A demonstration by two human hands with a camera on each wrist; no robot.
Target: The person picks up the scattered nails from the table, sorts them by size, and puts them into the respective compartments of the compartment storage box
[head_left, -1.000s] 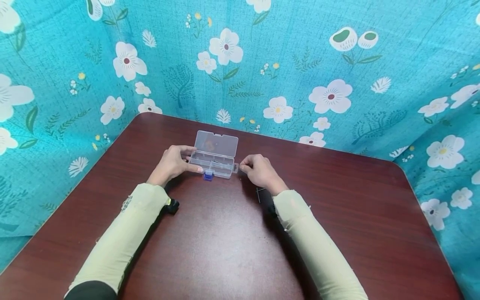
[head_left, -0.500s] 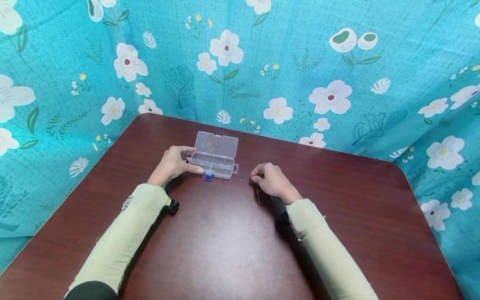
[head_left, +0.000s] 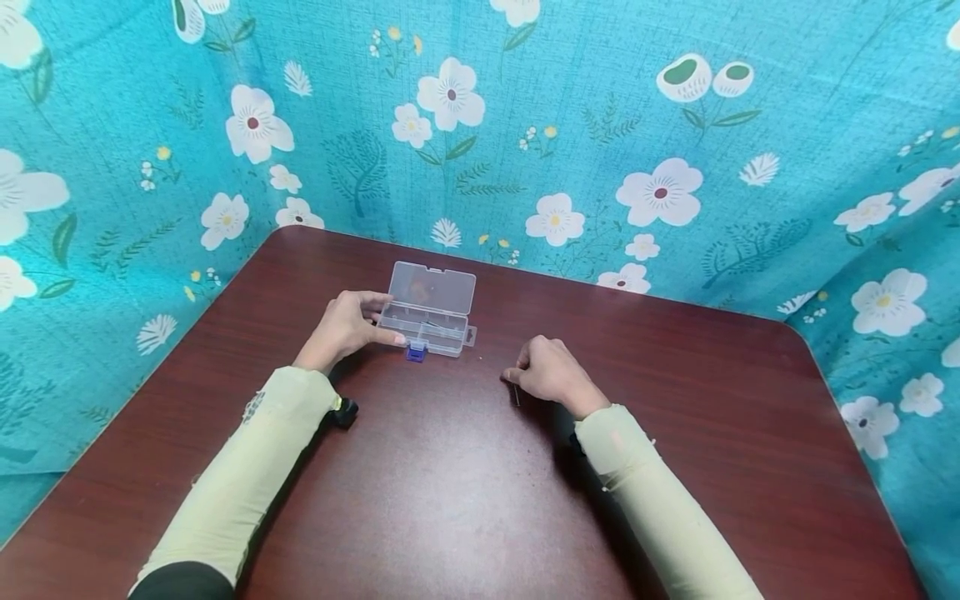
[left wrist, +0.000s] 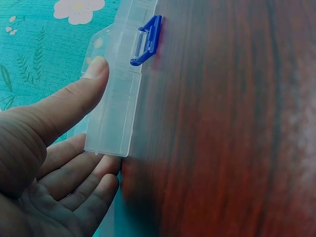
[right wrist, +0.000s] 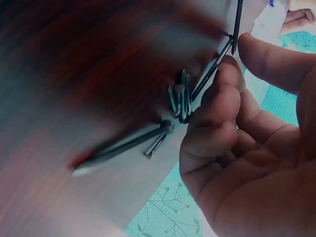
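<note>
A clear plastic compartment box [head_left: 444,349] lies with its lid [head_left: 433,289] raised and a blue latch [head_left: 416,352] at the front. My left hand [head_left: 347,331] holds the box's left end, thumb on the front side and fingers at the end wall. A thin nail-like piece [head_left: 435,325] shows inside a compartment. To the right, my right hand [head_left: 551,371] is low over the table, fingers curled. Its thumb and index fingertips are right at a dark nail [right wrist: 237,24]; whether they pinch it, I cannot tell. Several loose nails [right wrist: 180,96] lie beside the fingers.
The dark red wooden table [head_left: 420,467] runs back to a turquoise flowered cloth [head_left: 570,125]. A longer nail [right wrist: 123,146] lies apart from the cluster. A hanging tab [head_left: 470,336] sticks out of the box's right end.
My right hand has moved from beside the box's right end, rightward and toward me, down over the nails. My left hand and the box have stayed in place.
</note>
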